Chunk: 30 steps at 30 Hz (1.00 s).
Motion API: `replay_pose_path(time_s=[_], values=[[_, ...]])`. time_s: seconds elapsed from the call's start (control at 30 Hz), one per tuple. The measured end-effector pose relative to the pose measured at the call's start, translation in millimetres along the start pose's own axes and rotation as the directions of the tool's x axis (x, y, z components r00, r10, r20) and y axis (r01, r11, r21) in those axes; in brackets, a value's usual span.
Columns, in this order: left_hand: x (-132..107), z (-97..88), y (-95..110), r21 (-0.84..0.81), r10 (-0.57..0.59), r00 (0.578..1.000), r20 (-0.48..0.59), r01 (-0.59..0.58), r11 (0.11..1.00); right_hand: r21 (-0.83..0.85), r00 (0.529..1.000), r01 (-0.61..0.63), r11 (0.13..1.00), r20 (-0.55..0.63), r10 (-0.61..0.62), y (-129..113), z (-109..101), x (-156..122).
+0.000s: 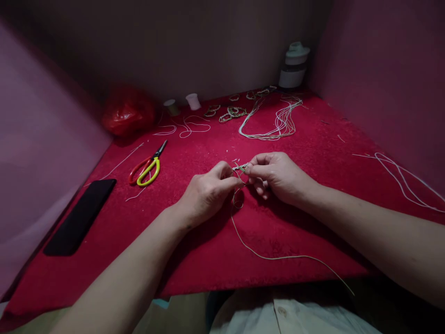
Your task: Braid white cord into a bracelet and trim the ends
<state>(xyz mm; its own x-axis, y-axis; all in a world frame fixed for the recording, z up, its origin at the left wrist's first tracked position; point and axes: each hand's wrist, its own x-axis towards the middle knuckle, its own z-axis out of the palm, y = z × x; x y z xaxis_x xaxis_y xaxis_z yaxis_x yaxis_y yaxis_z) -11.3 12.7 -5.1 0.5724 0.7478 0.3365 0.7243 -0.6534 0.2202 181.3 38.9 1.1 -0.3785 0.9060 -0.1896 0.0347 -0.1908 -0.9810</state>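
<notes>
Carefully pinched the braided cord (240,168) in the right hand (278,175), with thumb and finger together, low over the red cloth (208,148); folded the left hand (210,190) close beside, with thumb and finger closed, seemingly upon the thin strand (285,257). Risked, perhaps, a loosened braid through uneven pulling, or a tangle from the curl in that strand. Had the scissors (155,158) well apart, at the left.

No text, label, brand, number or sign can be read: none on the black phone (79,218) at the near left, the scissors (156,172) to its right, the red bag (128,111) at the far left, the greenish spool (171,108) and pale spool (193,101) beside it, or the lidded container (292,77) at the far right.
</notes>
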Motion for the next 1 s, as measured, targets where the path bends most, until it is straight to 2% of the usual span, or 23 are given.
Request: replay_pose_path(time_s=[0.1, 0.27, 0.33, 0.43, 0.5, 0.77, 1.0], values=[[0, -1.1, 4, -0.019, -0.015, 0.999, 0.03, 0.015, 1.0, -0.022, 1.0, 0.003, 1.0, 0.0, -0.003, -1, 0, -1], [7, -6.6, 12, -0.243, -0.126, 0.986, -0.106, 0.097, 0.965, -0.024, 1.0, -0.001, 1.0, -0.001, 0.001, -3, 0, -1], [9, -6.7, 15, -0.311, -0.226, 0.967, -0.118, 0.181, 0.933, -0.012, 1.0, -0.007, 1.0, 0.005, 0.007, -2, 1, -1], [10, -5.0, 19, -0.371, -0.4, 0.912, -0.09, 0.342, 0.863, 0.005, 1.0, -0.004, 1.0, 0.011, 0.004, -1, 1, -1], [10, -3.7, 22, -0.384, -0.459, 0.886, -0.068, 0.401, 0.832, 0.0, 1.0, 0.002, 1.0, 0.006, -0.002, -1, 2, -1], [12, -1.9, 30, -0.379, -0.507, 0.861, -0.035, 0.458, 0.804, -0.101, 0.999, 0.004, 0.995, -0.037, -0.008, -2, 8, -3], [14, -0.3, 30, -0.45, -0.562, 0.826, 0.043, 0.519, 0.727, -0.155, 0.998, 0.034, 0.987, -0.051, -0.042, 0, 11, -5]])
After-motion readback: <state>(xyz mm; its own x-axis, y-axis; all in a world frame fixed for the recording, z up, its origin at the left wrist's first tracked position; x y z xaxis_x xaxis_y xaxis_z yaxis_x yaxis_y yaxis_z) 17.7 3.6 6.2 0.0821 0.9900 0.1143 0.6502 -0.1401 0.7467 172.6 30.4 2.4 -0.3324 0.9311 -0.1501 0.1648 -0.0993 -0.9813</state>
